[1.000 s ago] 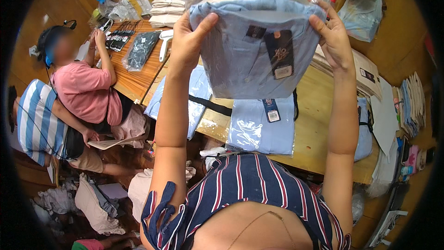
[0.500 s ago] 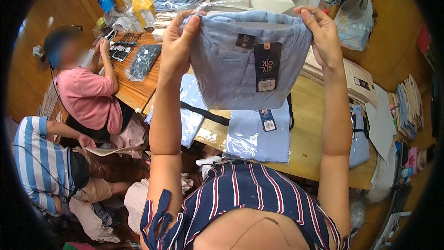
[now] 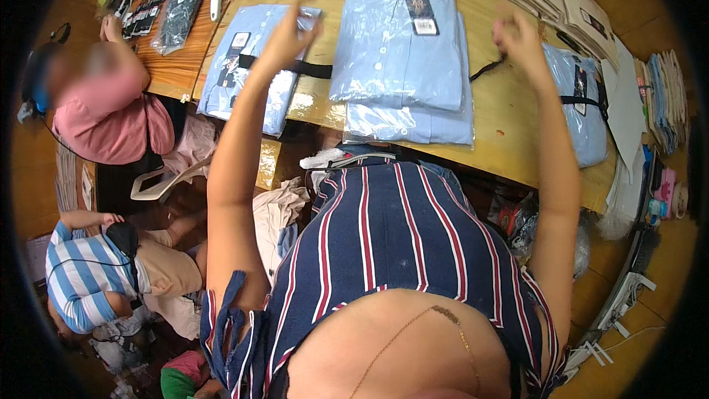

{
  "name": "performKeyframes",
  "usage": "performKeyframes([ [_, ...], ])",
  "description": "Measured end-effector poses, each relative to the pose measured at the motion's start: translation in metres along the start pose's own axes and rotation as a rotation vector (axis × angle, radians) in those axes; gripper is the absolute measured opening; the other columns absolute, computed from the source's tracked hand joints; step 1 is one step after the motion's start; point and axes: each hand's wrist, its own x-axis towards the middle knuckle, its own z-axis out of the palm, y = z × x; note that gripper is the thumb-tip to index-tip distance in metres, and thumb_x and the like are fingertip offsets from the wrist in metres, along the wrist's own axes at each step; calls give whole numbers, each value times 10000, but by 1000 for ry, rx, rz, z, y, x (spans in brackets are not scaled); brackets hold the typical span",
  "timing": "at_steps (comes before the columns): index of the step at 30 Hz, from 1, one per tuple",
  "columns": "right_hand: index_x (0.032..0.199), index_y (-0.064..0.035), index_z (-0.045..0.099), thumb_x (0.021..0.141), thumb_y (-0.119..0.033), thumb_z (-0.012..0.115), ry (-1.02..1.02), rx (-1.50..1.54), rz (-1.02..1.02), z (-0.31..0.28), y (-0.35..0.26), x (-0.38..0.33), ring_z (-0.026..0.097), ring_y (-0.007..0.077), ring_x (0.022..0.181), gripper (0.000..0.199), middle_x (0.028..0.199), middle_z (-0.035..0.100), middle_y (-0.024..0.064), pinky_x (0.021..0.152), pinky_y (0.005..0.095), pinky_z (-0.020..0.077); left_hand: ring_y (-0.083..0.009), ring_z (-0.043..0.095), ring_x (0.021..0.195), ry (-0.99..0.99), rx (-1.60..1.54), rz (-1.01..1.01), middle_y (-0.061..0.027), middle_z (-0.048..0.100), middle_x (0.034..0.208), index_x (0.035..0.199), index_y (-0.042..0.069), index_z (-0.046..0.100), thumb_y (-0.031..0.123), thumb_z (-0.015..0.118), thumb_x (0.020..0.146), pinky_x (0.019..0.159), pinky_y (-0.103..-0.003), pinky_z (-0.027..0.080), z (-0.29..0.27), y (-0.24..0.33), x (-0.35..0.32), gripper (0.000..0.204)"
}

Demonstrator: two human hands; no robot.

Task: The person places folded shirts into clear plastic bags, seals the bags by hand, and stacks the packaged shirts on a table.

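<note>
Empty hands above bagged blue shirt (image 3: pixel 402 52)

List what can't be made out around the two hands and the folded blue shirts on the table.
- Left hand, head view: motion blur hides the fingers and whether they touch the black strap.
- Right hand, head view: blurred too; a grip on the dark cord cannot be told.
- Lower packed shirt: mostly covered by the top folded shirt.
- Shirt at right: partly behind the right forearm.
- Table near edge: hidden by the person's body.
</note>
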Motion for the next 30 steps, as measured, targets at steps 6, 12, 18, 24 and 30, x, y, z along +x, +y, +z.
performKeyframes([
  [6, 1077, -109, 501, 631, -89, 662, -148, -341, -216, 50, -46, -113, 485, 240, 963, 474, 1110, 454, 94, 789, 342, 425, -273, 483, 940, -94, -27, 95, -154, 418, 1098, 1153, 103, 416, -48, 575, 634, 742, -318, 432, 44, 48, -107, 563],
  [12, 998, -120, 563, 627, -57, 631, -33, -506, -305, 71, -30, -87, 514, 265, 919, 382, 1004, 527, 105, 745, 328, 442, -257, 543, 764, 218, 55, 503, -114, 546, 915, 905, 48, 565, -77, 557, 633, 672, -310, 455, 45, 33, -72, 300],
  [18, 878, -42, 610, 709, -92, 593, 260, -102, -411, 9, -121, 20, 557, 134, 642, 177, 724, 608, 52, 595, 242, 440, -88, 514, 690, 512, -345, 437, -36, 588, 802, 873, -14, 569, -9, 551, 756, 639, -205, 408, -50, 90, 25, 119],
  [24, 860, -6, 596, 775, -168, 589, 185, 198, -323, -31, -186, 65, 504, 40, 597, 183, 635, 572, -2, 536, 192, 406, -48, 505, 674, 459, -557, 421, -17, 590, 776, 890, 4, 579, 126, 533, 817, 589, -176, 399, -110, 143, 63, 149],
  [30, 849, 5, 588, 790, -180, 576, 156, 177, -299, -35, -167, 82, 498, 44, 606, 194, 673, 579, 3, 547, 186, 395, -47, 512, 592, 388, -626, 237, -13, 590, 692, 841, 10, 595, 159, 580, 787, 483, -183, 391, -107, 143, 71, 159],
])
